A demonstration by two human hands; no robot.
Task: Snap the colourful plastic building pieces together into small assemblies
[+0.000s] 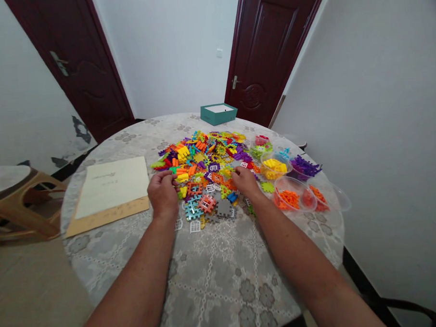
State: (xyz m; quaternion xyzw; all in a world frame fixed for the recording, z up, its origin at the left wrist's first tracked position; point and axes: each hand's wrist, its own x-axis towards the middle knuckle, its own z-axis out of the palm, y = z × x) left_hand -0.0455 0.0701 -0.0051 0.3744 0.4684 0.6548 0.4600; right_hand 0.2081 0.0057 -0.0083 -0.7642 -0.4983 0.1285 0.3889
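A big pile of coloured plastic interlocking pieces [206, 159] lies in the middle of a round table [215, 274]. My left hand [163, 192] rests at the pile's near left edge, its fingers curled on small pieces by a yellow one [182, 176]. At the pile's near right edge my right hand [245, 180] has its fingers bent down onto the pieces, and what they pinch is hidden. Blue, orange and grey square pieces [205, 205] lie between my two wrists.
Clear bowls on the right hold sorted pieces: yellow [274, 167], orange [290, 198], purple [305, 167], green [260, 149]. A paper sheet on cardboard [112, 185] lies at the left. A teal box [218, 114] sits at the far edge. A wooden stool [17, 201] stands left of the table.
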